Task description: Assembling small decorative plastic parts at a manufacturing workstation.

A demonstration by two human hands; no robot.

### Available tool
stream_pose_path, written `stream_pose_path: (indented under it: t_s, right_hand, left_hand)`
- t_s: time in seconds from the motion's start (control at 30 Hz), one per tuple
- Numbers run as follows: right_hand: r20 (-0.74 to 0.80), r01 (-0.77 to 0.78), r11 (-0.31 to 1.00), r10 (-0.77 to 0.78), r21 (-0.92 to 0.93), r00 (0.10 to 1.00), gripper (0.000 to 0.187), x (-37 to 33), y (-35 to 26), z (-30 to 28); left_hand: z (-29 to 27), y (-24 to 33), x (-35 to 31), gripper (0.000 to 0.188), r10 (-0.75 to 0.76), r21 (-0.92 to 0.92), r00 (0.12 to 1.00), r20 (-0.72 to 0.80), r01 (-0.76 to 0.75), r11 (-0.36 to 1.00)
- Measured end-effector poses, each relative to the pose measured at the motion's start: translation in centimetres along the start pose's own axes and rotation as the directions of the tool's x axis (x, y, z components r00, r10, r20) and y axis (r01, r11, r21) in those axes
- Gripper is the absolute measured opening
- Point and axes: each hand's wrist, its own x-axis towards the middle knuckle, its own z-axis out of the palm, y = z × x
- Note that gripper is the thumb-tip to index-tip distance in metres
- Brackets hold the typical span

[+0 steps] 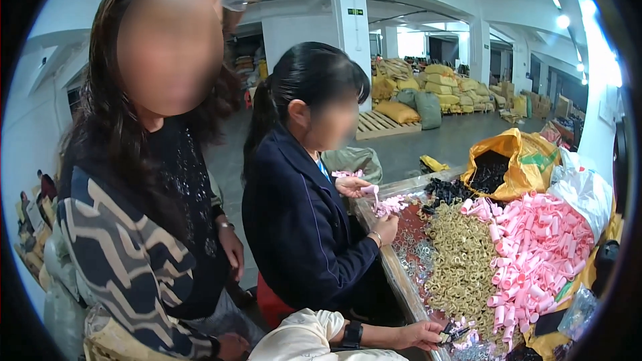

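My left hand [422, 335], with a black watch at its wrist and a cream sleeve behind, reaches over the table at the lower edge. Its thumb and fingers pinch a small black part [447, 335] with a pale end; the exact kind is too small to tell. Just beyond lies a heap of small gold-coloured looped pieces [461, 261]. Silver-coloured bits [471, 351] lie close to the fingertips. Right of the gold heap spreads a large pile of pink tube-shaped plastic pieces [542, 247]. My right hand is out of the picture.
A seated person in a navy jacket [301, 220] holds pink pieces [384, 204] at the table's wooden edge [403, 281]. Another person [147, 241] stands at the left. A yellow sack [518, 154] of black parts and a white bag [583, 190] border the pink pile.
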Motion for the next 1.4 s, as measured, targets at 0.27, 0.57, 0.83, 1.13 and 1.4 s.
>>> stream_pose_path:
  t_s: [0.27, 0.57, 0.83, 1.13, 1.4]
  right_hand:
    - [0.429, -0.670, 0.716, 0.551, 0.198, 0.716, 0.021, -3.3, 0.0, 3.6]
    - [0.344, -0.651, 0.744, 0.577, 0.150, 0.740, 0.028, -4.0, -1.5, 2.3]
    - [0.318, -0.761, 0.639, 0.703, 0.111, 0.636, 0.014, -0.2, -2.7, 0.0]
    - [0.322, -0.824, 0.544, 0.760, 0.161, 0.565, 0.018, 1.1, -3.3, -0.6]
    - [0.241, -0.824, 0.512, 0.791, 0.242, 0.562, 0.014, 1.3, -3.8, -0.9]
  left_hand:
    - [-1.0, -0.5, -0.1, 0.024, 0.020, 0.009, 1.000, 0.012, -0.020, 1.000]
    - [0.7, -1.0, -0.6, 0.025, -0.003, -0.006, 0.999, -0.053, 0.002, 1.000]
    - [0.5, 0.0, -0.4, 0.025, -0.036, 0.002, 0.995, -0.091, 0.036, 0.999]
    - [-1.0, 0.1, 0.4, 0.026, -0.029, -0.014, 0.991, -0.131, 0.027, 1.000]
    - [-1.6, -1.2, 1.2, 0.025, -0.057, -0.122, 0.990, -0.132, 0.041, 0.992]
